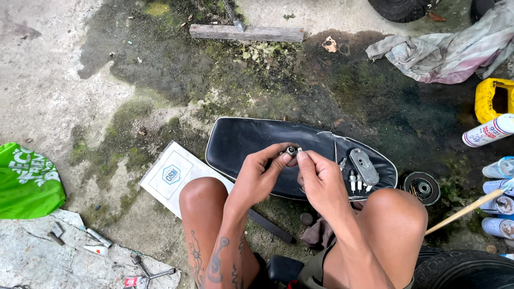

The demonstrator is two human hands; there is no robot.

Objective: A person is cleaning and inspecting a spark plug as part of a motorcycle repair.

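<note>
My left hand (259,174) and my right hand (318,179) meet above a black motorcycle seat (241,140) lying on the ground. Together their fingertips pinch a small metal part (292,151); too little of it shows to tell its kind. On the seat to the right lie a grey oval metal cover (364,166) and two or three small spark plugs (354,181). My bare knees frame the hands from below.
A white flat box (170,175) lies left of the seat. A round black part (422,188) sits at the seat's right end. Spray cans (488,131), a yellow container (486,98), rags (444,51), a wooden plank (246,33), a green bag (27,182) and loose tools (144,267) surround me.
</note>
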